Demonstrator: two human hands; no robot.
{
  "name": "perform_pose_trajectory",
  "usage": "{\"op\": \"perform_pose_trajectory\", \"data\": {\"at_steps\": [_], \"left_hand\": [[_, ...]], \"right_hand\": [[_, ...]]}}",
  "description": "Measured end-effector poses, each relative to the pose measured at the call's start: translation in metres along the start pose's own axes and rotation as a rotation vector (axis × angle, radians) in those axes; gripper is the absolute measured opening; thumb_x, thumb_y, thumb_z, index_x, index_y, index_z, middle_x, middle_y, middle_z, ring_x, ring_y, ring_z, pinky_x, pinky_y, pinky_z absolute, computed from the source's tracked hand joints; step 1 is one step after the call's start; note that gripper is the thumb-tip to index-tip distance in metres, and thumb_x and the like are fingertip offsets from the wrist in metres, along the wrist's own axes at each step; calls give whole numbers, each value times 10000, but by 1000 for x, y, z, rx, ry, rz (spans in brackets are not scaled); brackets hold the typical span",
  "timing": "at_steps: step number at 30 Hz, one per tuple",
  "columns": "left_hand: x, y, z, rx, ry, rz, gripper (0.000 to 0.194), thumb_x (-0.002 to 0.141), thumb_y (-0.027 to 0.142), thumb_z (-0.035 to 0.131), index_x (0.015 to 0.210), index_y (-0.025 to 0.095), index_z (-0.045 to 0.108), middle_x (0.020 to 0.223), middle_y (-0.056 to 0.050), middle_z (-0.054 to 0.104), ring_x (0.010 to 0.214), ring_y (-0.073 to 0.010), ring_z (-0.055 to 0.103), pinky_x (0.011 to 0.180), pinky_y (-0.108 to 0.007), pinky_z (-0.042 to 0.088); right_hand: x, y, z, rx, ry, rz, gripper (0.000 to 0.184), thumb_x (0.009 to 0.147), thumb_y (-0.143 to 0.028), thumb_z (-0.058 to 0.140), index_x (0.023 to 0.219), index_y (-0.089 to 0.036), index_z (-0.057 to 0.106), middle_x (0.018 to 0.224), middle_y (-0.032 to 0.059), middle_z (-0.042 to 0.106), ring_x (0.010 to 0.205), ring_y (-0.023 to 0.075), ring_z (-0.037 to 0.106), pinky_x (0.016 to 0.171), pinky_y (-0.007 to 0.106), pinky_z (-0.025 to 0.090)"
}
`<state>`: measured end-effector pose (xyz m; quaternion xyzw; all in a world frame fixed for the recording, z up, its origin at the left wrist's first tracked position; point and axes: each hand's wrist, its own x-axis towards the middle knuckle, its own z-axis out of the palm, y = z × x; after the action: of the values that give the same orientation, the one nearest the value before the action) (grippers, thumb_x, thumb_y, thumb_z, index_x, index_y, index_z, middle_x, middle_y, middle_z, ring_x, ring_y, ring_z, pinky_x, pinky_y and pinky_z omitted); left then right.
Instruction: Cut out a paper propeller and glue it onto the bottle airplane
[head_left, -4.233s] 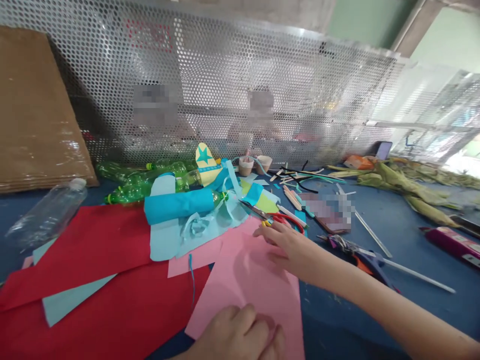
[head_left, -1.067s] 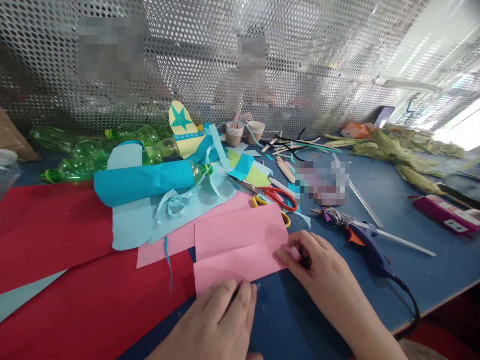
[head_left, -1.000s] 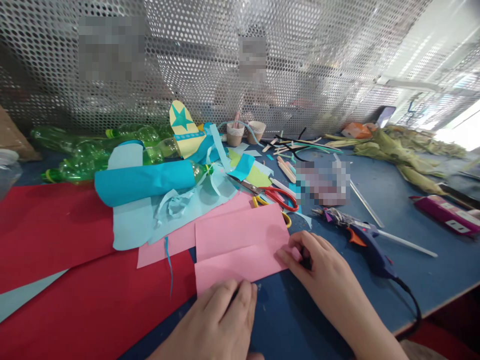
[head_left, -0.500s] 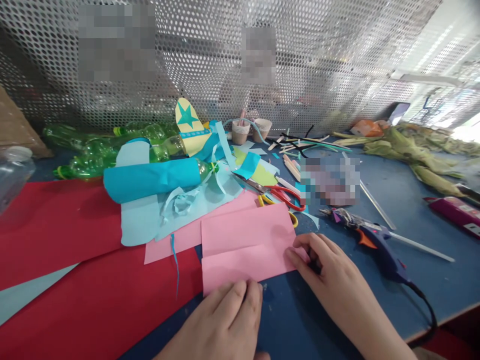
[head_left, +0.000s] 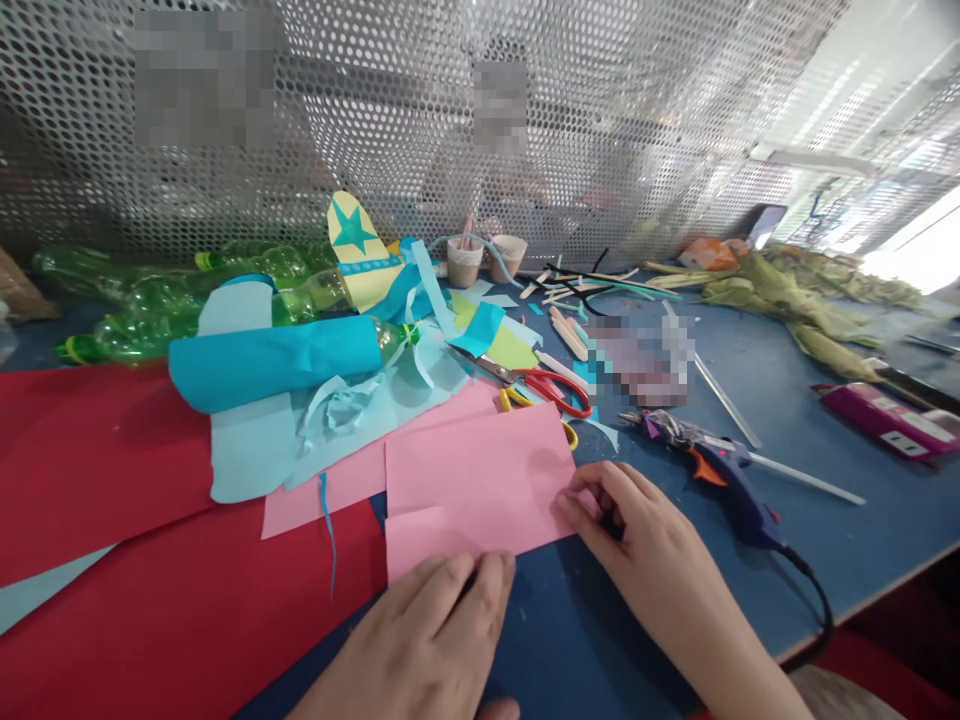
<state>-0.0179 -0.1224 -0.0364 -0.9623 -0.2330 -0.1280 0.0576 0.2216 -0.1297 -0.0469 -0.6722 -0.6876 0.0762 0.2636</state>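
Observation:
A folded pink paper sheet (head_left: 476, 480) lies on the blue table (head_left: 787, 440) in front of me. My left hand (head_left: 427, 640) lies flat with its fingertips pressing the sheet's near edge. My right hand (head_left: 637, 535) has its fingers curled, pinching the sheet's right corner. A second pink piece (head_left: 352, 480) lies under it, to the left.
Red-handled scissors (head_left: 544, 385) and a blue glue gun (head_left: 731, 485) with its cord lie right of the sheet. Large red paper sheets (head_left: 112, 520) cover the left. A blue-wrapped green bottle (head_left: 277, 360), light blue scraps, cups, sticks and corn husks (head_left: 795, 310) fill the back, before a perforated metal screen.
Over four seconds the pink sheet has been folded in half; my right hand came from the scissors to its right corner. In the last half second the near flap lies flatter.

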Motion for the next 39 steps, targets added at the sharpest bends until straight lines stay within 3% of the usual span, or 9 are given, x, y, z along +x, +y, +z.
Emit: {"op": "perform_pose_trajectory", "data": {"at_steps": [9,17,24,28,31,34,39], "left_hand": [[-1,-1,-1,-10,-53,8,477,966,384,455,1304,84,607,1269,-121,671,1115,-250,587,972,-329,426],[-1,-6,-4,7,0,35,478,975,411,424,1264,91,633,1234,-93,691,1073,-237,597,967,-318,419],[1,-15,-3,-2,-91,74,599,899,485,554,1382,132,535,1348,-67,623,1129,-270,545,958,-356,440],[-1,-18,0,-11,-84,90,629,899,489,561,1417,140,493,1376,-62,602,1158,-274,523,970,-360,430],[-3,-18,2,14,-37,103,624,891,491,566,1405,143,503,1380,-49,601,1165,-271,517,973,-355,418],[-7,-18,7,73,43,112,584,895,502,550,1358,147,550,1355,-38,621,1179,-276,512,963,-361,414],[-8,-18,14,116,120,118,530,903,509,515,1280,151,617,1284,-36,669,1142,-273,537,935,-368,414]], "right_hand": [[0,1,0,12,-26,15,88,942,-306,544,892,-237,565,769,3,557,717,219,575,647,329,461],[-1,-2,0,23,-35,45,67,945,-274,548,892,-234,546,799,9,549,742,229,562,664,350,463],[1,-2,0,-26,-31,37,48,941,-244,576,898,-222,573,837,36,558,797,246,569,703,370,488],[1,-4,-7,-75,96,-62,50,918,-172,604,908,-202,642,904,73,575,826,247,555,729,383,492],[-5,-13,-15,-45,244,-251,110,913,-113,605,931,-195,676,896,72,611,821,221,553,753,369,487],[-15,-27,-17,95,157,-451,178,936,-124,589,1063,-197,689,940,59,684,893,214,580,791,354,496],[-23,-37,-6,108,47,-403,258,950,-155,589,1187,-213,674,1044,25,739,947,226,618,835,391,496]]}}
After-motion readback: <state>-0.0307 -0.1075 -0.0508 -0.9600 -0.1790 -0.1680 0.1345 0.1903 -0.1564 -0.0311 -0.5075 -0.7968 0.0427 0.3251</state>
